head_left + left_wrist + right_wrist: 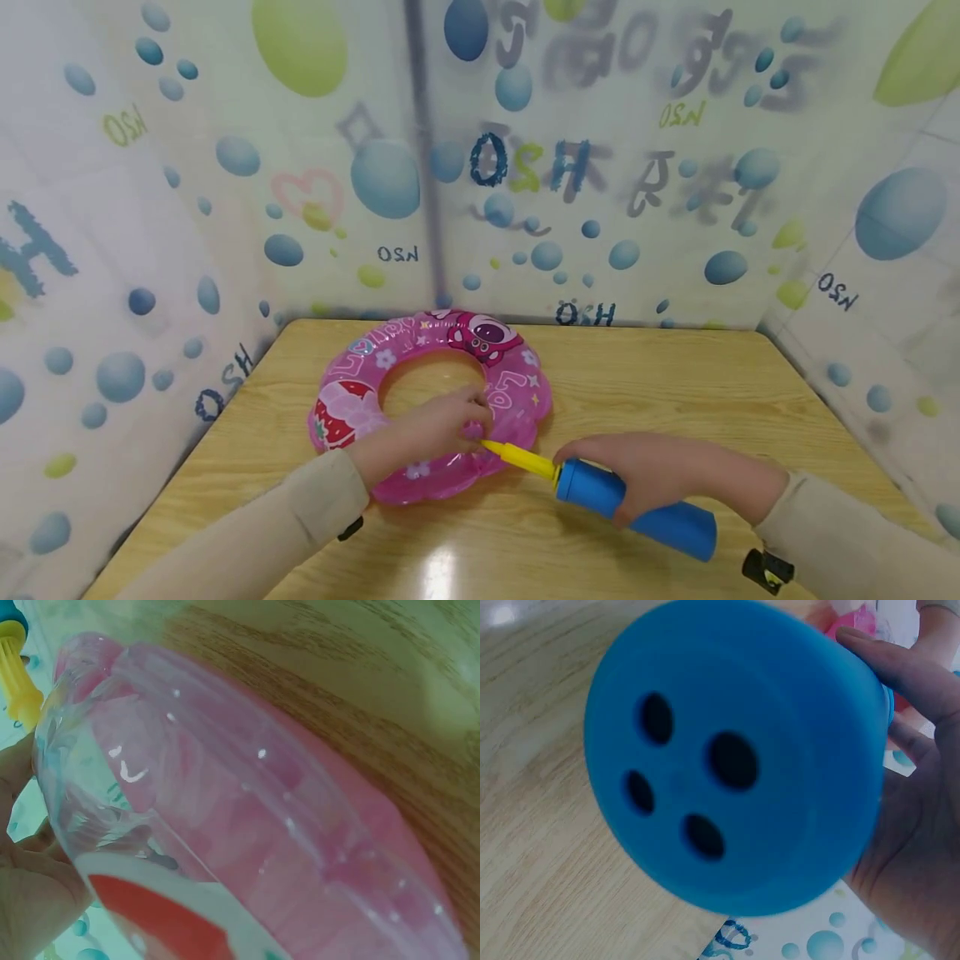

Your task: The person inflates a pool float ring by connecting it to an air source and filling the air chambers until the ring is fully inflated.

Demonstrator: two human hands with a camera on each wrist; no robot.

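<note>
A pink inflatable swim ring (517, 358) with a bear, strawberry and flower print lies on the wooden table. My left hand (442, 425) pinches the ring's near right part, around its valve; the fingers partly hide that spot. My right hand (652, 471) grips a blue hand pump (675, 529) round its barrel. The pump's yellow nozzle (525, 458) points left, its tip right at my left fingertips. In the right wrist view the pump's round end (679, 780) shows several dark holes. The left wrist view has the ring's clear and pink vinyl (225, 795) close up, with wrinkles.
The wooden table (637, 375) stands against a pale wall (615, 217) printed with blue and green drops and lettering. More printed panels rise at the left and right. Dark wrist devices (767, 572) sit at both cuffs.
</note>
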